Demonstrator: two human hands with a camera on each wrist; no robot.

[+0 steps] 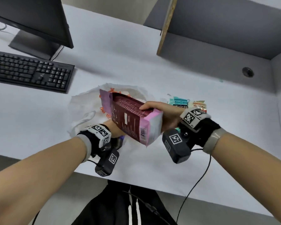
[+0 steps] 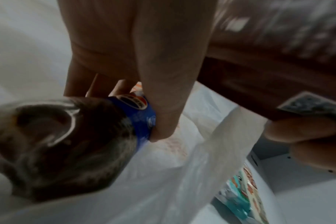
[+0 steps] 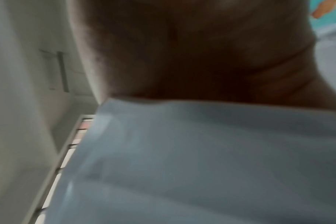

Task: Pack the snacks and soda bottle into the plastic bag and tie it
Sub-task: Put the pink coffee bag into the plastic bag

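Bare forearms. Each wrist wears a black-and-grey band (image 1: 206,133), marker-tagged white blocks and a cabled black camera (image 1: 175,143). Black trousers (image 1: 120,207) have white stripes.

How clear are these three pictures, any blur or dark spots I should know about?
Head view: mostly sharp, wide-angle bending at the edges; the snack box print is slightly smeared. Left wrist view: motion-blurred, though the soda bottle label is recognisable. Right wrist view: heavily blurred, the right hand a dark, underlit mass.

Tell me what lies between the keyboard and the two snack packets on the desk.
In the head view, the white plastic bag lies between the keyboard and the snack packets, with the pink snack box, gripped by the right hand, over it.
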